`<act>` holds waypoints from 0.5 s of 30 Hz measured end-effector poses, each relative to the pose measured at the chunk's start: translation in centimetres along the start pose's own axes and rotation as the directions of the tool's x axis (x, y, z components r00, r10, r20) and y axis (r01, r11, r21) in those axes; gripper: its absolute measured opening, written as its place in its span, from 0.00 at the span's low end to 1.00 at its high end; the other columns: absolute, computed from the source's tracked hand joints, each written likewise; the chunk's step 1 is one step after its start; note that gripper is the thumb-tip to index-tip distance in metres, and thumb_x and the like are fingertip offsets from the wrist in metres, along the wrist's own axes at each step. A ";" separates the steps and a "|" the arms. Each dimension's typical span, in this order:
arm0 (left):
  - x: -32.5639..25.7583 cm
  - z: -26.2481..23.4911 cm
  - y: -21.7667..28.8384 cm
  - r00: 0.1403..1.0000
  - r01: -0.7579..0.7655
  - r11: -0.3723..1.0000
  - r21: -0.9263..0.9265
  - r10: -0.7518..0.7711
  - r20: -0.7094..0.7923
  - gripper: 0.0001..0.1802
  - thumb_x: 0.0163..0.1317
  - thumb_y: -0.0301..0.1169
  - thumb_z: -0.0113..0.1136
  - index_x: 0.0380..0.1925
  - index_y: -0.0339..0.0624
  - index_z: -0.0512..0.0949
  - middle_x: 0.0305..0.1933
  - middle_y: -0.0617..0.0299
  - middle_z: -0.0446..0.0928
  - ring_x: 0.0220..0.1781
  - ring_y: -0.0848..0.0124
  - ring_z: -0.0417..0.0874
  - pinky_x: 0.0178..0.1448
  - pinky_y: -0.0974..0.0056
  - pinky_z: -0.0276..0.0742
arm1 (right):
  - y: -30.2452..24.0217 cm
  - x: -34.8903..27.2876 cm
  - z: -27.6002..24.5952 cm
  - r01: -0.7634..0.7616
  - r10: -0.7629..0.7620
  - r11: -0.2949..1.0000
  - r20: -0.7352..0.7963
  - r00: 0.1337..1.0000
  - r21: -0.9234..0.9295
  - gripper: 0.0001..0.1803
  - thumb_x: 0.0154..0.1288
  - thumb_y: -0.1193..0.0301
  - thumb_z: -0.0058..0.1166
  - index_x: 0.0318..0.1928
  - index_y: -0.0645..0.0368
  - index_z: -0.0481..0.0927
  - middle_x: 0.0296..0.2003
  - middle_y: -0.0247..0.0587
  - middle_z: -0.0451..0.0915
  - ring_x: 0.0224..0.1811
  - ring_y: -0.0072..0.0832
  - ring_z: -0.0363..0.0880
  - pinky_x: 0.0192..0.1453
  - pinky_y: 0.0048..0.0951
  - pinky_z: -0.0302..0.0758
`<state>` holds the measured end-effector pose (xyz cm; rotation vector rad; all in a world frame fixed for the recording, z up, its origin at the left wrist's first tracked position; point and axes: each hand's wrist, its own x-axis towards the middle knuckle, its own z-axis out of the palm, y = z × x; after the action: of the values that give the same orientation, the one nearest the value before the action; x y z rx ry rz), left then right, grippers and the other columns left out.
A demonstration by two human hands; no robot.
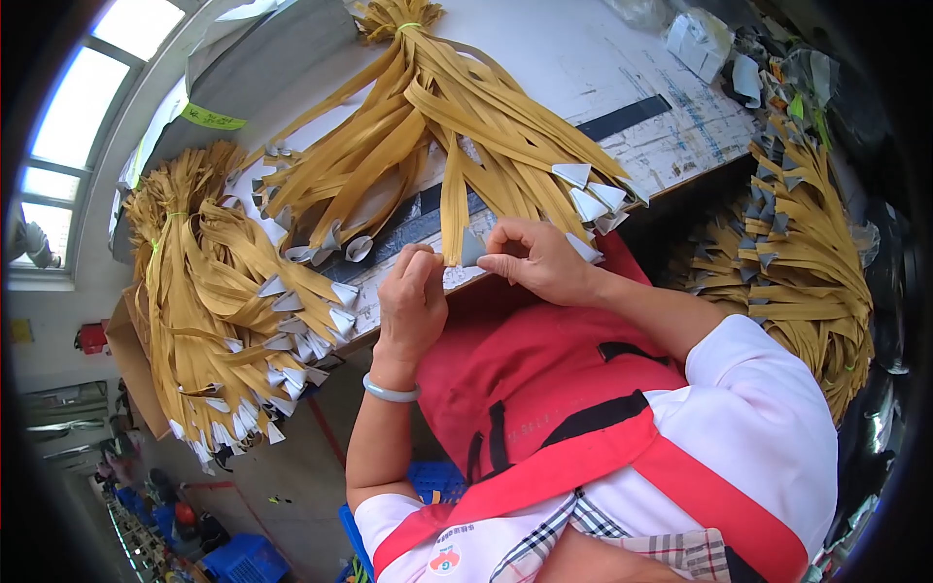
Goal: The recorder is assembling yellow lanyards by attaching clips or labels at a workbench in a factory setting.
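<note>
At the near edge of the table, a long flat mustard-yellow strip (454, 199), like zipper tape, ends in a small grey-white triangular tab (472, 247). My left hand (412, 296) is closed in a pinch at the left side of that strip's end; its fingertips are partly hidden. From the other side, my right hand (546, 262) pinches the tab's edge between thumb and index finger. The strip belongs to a large bundle (413, 73) tied at the far end and fanned out towards me. Several other strips in it end in white or grey tabs (589, 202).
A second tied bundle (185, 253) hangs over the table's left side, beside a cardboard box (131, 340). To the right, below the table, lies another pile of tabbed strips (797, 262). Plastic wrapping (700, 44) rests at the table's far right. A blue crate (243, 559) stands on the floor.
</note>
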<state>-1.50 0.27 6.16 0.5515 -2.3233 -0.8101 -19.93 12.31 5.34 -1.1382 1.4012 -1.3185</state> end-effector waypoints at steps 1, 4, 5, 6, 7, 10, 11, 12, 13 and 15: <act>-0.2 -0.3 -0.8 0.998 -0.027 0.999 0.041 0.030 -0.055 0.07 0.59 0.14 0.60 0.33 0.34 0.73 0.35 0.50 0.77 0.33 0.54 0.82 0.35 0.60 0.77 | 0.4 0.1 0.2 0.119 -0.115 0.988 0.045 0.992 -0.099 0.10 0.70 0.69 0.61 0.37 0.62 0.76 0.31 0.36 0.77 0.34 0.25 0.75 0.38 0.28 0.72; -2.5 -5.0 -9.4 0.803 0.331 0.907 -0.258 -0.415 -0.428 0.03 0.72 0.24 0.58 0.36 0.38 0.76 0.31 0.62 0.80 0.28 0.76 0.81 0.33 0.70 0.78 | 0.7 -0.6 -0.5 0.260 -0.233 0.934 0.134 0.963 -0.246 0.11 0.71 0.66 0.57 0.39 0.62 0.77 0.35 0.45 0.78 0.38 0.42 0.78 0.43 0.37 0.74; -2.9 -6.4 -10.6 0.699 0.384 0.848 -0.365 -0.525 -0.485 0.05 0.73 0.27 0.57 0.38 0.37 0.76 0.30 0.62 0.80 0.28 0.76 0.81 0.33 0.71 0.79 | 0.5 -0.9 -1.6 0.264 -0.220 0.899 0.159 0.962 -0.350 0.10 0.71 0.66 0.57 0.39 0.62 0.77 0.36 0.46 0.78 0.39 0.43 0.78 0.43 0.38 0.75; -3.5 -7.2 -10.7 0.652 0.373 0.838 -0.398 -0.542 -0.531 0.06 0.73 0.28 0.57 0.40 0.36 0.77 0.30 0.62 0.80 0.29 0.77 0.81 0.33 0.72 0.79 | 0.6 -1.0 -2.8 0.270 -0.202 0.853 0.195 0.960 -0.446 0.09 0.71 0.67 0.57 0.39 0.61 0.78 0.36 0.46 0.78 0.40 0.45 0.79 0.44 0.38 0.75; -3.7 -7.4 -10.4 0.632 0.353 0.850 -0.392 -0.525 -0.570 0.06 0.73 0.28 0.58 0.42 0.36 0.77 0.31 0.63 0.79 0.31 0.78 0.81 0.33 0.73 0.79 | 0.6 -0.8 -4.5 0.279 -0.270 0.834 0.088 0.959 -0.476 0.08 0.69 0.68 0.58 0.40 0.60 0.79 0.36 0.45 0.78 0.39 0.44 0.80 0.43 0.39 0.76; -4.4 -6.1 -8.8 0.747 0.408 0.846 -0.343 -0.526 -0.407 0.05 0.73 0.27 0.58 0.43 0.37 0.78 0.33 0.63 0.79 0.32 0.79 0.80 0.34 0.73 0.79 | 1.1 1.0 -9.7 -0.031 -0.251 0.744 -0.321 0.913 -0.668 0.08 0.63 0.71 0.63 0.38 0.61 0.81 0.35 0.43 0.79 0.36 0.36 0.80 0.42 0.33 0.76; -4.2 -4.9 -7.9 0.796 0.379 0.859 -0.344 -0.492 -0.353 0.04 0.72 0.27 0.58 0.43 0.38 0.78 0.35 0.65 0.78 0.32 0.79 0.80 0.35 0.73 0.78 | 2.3 1.6 -11.7 -0.010 -0.405 0.540 -0.270 0.874 -0.842 0.10 0.60 0.70 0.65 0.37 0.62 0.80 0.34 0.42 0.79 0.34 0.36 0.80 0.41 0.33 0.76; -3.8 -3.5 -7.1 0.829 0.389 0.840 -0.377 -0.498 -0.254 0.03 0.72 0.25 0.59 0.41 0.38 0.79 0.35 0.66 0.77 0.32 0.79 0.79 0.35 0.73 0.77 | 2.8 1.7 -12.7 -0.014 -0.408 0.535 -0.273 0.871 -0.845 0.10 0.60 0.70 0.65 0.37 0.62 0.80 0.34 0.42 0.79 0.34 0.36 0.80 0.41 0.33 0.76; -3.6 -2.0 -6.4 0.862 0.383 0.846 -0.371 -0.471 -0.186 0.02 0.71 0.23 0.59 0.40 0.36 0.78 0.35 0.67 0.76 0.34 0.79 0.79 0.36 0.74 0.77 | 3.1 1.9 -13.3 -0.092 -0.208 0.640 -0.288 0.935 -0.763 0.10 0.59 0.70 0.66 0.37 0.62 0.80 0.34 0.42 0.78 0.35 0.36 0.80 0.41 0.33 0.76; -2.6 0.7 -4.7 0.935 0.322 0.916 -0.240 -0.347 -0.071 0.04 0.65 0.18 0.61 0.39 0.34 0.79 0.36 0.61 0.78 0.35 0.74 0.81 0.39 0.70 0.77 | 3.1 1.8 -13.2 -0.128 -0.053 0.740 -0.247 0.968 -0.660 0.09 0.59 0.71 0.65 0.35 0.62 0.80 0.37 0.41 0.77 0.37 0.37 0.79 0.43 0.33 0.75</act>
<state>0.75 -1.46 1.53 0.8849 -2.0259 -1.1531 -33.37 13.18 2.95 -1.4210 2.1931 -0.9492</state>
